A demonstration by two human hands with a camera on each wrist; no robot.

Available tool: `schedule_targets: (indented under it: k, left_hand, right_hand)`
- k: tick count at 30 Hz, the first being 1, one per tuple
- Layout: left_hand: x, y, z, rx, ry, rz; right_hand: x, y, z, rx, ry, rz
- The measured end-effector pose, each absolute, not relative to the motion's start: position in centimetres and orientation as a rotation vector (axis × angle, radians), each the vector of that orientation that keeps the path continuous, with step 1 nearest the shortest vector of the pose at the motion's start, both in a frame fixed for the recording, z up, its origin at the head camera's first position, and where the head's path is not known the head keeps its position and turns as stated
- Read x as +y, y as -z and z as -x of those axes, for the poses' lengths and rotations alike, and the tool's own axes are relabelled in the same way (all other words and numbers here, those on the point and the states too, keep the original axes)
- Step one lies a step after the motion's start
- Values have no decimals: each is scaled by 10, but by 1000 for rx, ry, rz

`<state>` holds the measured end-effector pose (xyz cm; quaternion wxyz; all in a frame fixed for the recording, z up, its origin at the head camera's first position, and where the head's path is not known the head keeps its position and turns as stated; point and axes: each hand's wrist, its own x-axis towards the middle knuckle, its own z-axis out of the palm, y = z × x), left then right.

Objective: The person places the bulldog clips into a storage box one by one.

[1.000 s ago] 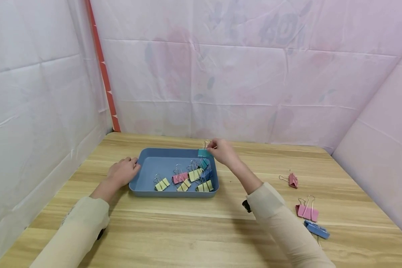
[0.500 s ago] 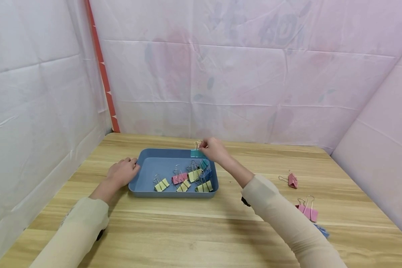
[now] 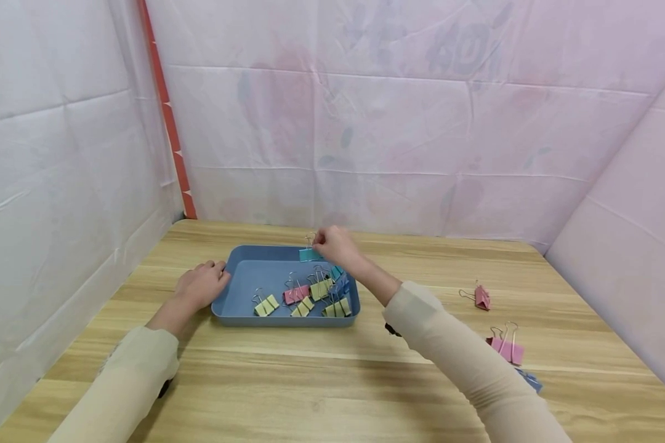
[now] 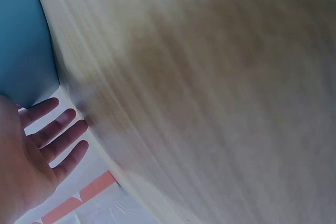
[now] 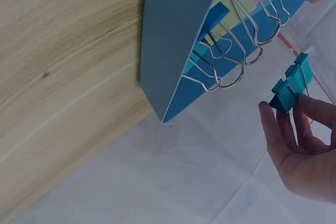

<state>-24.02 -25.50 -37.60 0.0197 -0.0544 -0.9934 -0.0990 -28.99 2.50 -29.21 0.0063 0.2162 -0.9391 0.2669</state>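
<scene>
My right hand (image 3: 337, 245) pinches a teal binder clip (image 3: 308, 255) over the far edge of a blue-grey tray (image 3: 242, 274). The right wrist view shows the thumb and fingertips on the teal clip (image 5: 294, 85), apart from the tray. Inside the tray lie several binder clips: yellow clips (image 3: 266, 305), a pink clip (image 3: 295, 294), a teal one (image 3: 336, 272) and a blue one (image 3: 342, 285), mostly toward the right. My left hand (image 3: 202, 284) rests against the tray's left edge. In the left wrist view its fingers (image 4: 64, 139) look extended; the thumb is largely hidden.
On the wooden table (image 3: 310, 381) to the right lie a small pink clip (image 3: 482, 298), a larger pink clip (image 3: 508, 349) and a blue clip (image 3: 530, 380), partly hidden by the right sleeve. White cloth (image 3: 393, 154) hangs behind and at both sides.
My right hand has moved left along the tray's far edge, carrying the teal binder clip. The right forearm now covers part of the blue clip. My left hand stays in place.
</scene>
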Motion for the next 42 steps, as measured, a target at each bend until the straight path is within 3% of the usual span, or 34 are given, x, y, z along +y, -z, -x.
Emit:
schedule_targets:
  k: [42]
  left_hand:
    - [-255,376,241,-3108,288,176]
  right_hand:
    - [-31,315,289,-3002,-727,-765]
